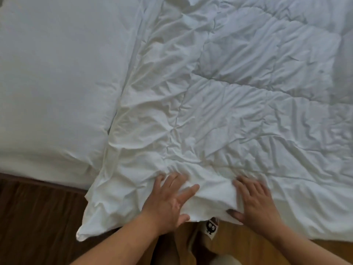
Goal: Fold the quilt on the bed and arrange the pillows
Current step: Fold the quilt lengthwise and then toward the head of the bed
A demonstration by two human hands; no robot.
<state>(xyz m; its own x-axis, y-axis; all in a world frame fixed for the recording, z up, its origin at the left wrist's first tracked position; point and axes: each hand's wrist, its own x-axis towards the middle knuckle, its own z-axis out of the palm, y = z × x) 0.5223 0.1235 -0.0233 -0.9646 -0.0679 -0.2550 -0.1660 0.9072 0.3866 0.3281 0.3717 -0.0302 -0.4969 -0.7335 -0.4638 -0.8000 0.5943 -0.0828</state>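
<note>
A white, wrinkled quilt (238, 104) covers the right and middle of the bed, and its near corner (84, 234) hangs over the bed's front edge. My left hand (168, 199) lies on the quilt's near edge with fingers spread on top and the thumb tucked beneath the hem. A little to the right, my right hand (256, 203) holds the same edge, fingers on top and thumb under. A bunched ridge of quilt sits between the two hands. No pillow is in view.
Bare white bed sheet (49, 77) fills the left part of the mattress. Below it runs the dark brown bed base (38, 213). My tan clothing with a small printed label (210, 228) is against the bed's front edge.
</note>
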